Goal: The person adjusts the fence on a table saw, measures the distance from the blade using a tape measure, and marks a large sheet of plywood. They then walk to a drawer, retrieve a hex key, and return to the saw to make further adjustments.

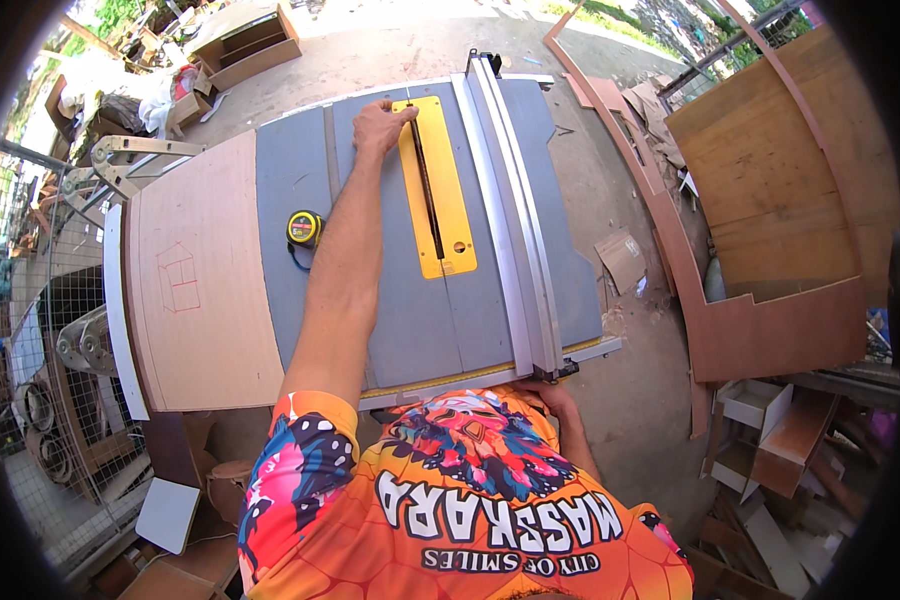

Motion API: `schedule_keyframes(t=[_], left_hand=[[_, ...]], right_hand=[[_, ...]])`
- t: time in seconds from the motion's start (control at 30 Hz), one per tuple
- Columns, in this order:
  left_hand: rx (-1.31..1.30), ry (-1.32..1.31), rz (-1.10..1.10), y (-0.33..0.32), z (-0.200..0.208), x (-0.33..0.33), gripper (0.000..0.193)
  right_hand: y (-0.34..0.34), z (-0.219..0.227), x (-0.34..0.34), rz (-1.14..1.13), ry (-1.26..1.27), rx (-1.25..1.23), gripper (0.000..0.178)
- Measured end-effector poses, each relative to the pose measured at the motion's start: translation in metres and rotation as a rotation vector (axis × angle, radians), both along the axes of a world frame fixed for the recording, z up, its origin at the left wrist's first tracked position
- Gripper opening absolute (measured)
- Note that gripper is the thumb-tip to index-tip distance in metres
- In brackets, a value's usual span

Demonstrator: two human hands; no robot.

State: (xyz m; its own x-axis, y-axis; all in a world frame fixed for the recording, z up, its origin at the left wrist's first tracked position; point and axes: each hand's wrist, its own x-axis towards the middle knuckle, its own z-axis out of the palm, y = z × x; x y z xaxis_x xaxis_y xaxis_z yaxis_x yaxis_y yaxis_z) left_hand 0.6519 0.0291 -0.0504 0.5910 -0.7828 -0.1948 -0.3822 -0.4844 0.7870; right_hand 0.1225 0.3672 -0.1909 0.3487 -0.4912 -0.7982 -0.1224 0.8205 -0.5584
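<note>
A table saw with a grey top (300,160) stands before me. My left hand (378,128) reaches across it to the far end of the yellow throat plate (453,215). Its thumb and fingers are bent together at the tip of the long dark blade slot (427,190); what they pinch, if anything, is too small to make out. Close to my body, my right hand (552,393) is closed at the near end of the silver rip fence (518,220), by its black clamp. My shirt hides part of that hand. The fence lies right of the plate, roughly parallel to the slot.
A yellow and black tape measure (305,229) rests left of my forearm. Further left lies a pale wood panel (205,280) with a red drawn outline. Brown boards (770,340) lean at the right. Wood scraps and cabinet pieces (755,405) crowd the floor.
</note>
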Motion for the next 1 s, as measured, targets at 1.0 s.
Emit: schedule_keyframes(t=[1.0], left_hand=[[0.042,0.027,0.001,-0.007,-0.008,0.007,0.072]], right_hand=[[-0.004,0.001,0.0,0.0,0.041,0.13,0.042]])
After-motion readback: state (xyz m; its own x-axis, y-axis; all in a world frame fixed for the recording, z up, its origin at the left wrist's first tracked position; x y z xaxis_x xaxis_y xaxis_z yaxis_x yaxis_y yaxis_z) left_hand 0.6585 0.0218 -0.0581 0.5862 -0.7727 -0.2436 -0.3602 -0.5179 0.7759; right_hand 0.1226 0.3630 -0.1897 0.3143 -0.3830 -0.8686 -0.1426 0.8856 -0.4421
